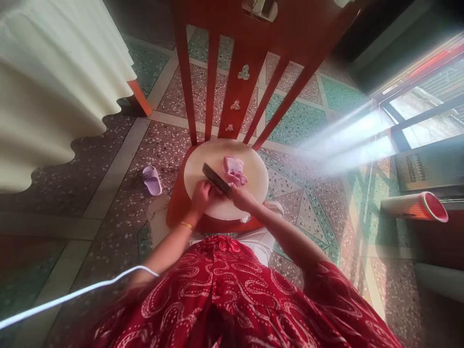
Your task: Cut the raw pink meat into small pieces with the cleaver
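On the seat of a red wooden chair lies a round, pale cutting board. My right hand is closed round the handle of a cleaver, whose dark blade slants up and left over the board. Just left of the blade, at the near side of the board, my left hand has its fingers bent and pressed together. Something pinkish shows by those fingertips, mostly hidden by the blade and hand. Beyond the cleaver rests pink raw meat, touched by neither hand.
The chair's slatted back rises behind the board. A lilac slipper lies on the patterned floor at left, near a pale hanging cloth. To the right is a cylindrical container. A white cable crosses by my left arm.
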